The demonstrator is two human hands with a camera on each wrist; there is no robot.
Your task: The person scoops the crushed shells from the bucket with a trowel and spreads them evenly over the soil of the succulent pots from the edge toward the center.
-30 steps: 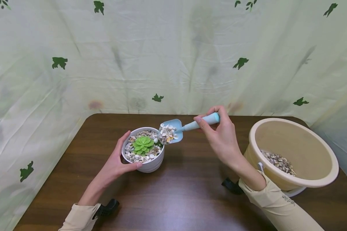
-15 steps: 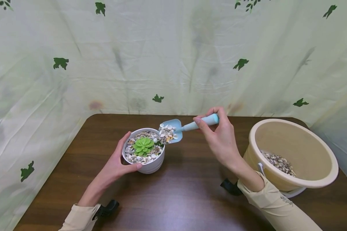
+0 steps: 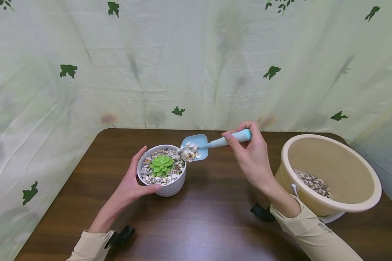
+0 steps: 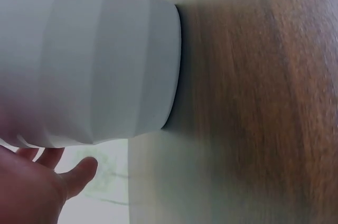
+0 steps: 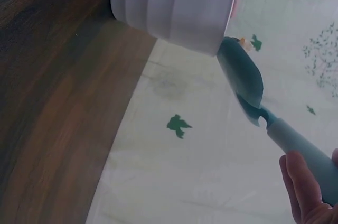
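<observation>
A white ribbed flowerpot (image 3: 171,188) stands on the table, filled with small shells around a green succulent (image 3: 162,165). My left hand (image 3: 130,185) holds the pot from its left side, the thumb on the near wall and the fingers round the far left. In the left wrist view the pot's wall (image 4: 100,60) fills the upper left. My right hand (image 3: 251,156) grips the handle of a light blue hand trowel (image 3: 200,139). A heap of shells (image 3: 190,151) lies on its blade, whose tip meets the pot's right rim. The right wrist view shows the blade (image 5: 240,71) tilted at the rim.
A large cream tub (image 3: 285,170) stands at the right, with a pile of shells (image 3: 315,185) in its bottom. The brown wooden table (image 3: 196,224) ends at a pale leaf-patterned cloth (image 3: 196,65) behind. My right forearm passes close to the tub's near side.
The trowel has shifted slightly right, and its shells now bunch toward the blade's lower left, at the pot's rim. My left hand and the pot stay almost where they were.
</observation>
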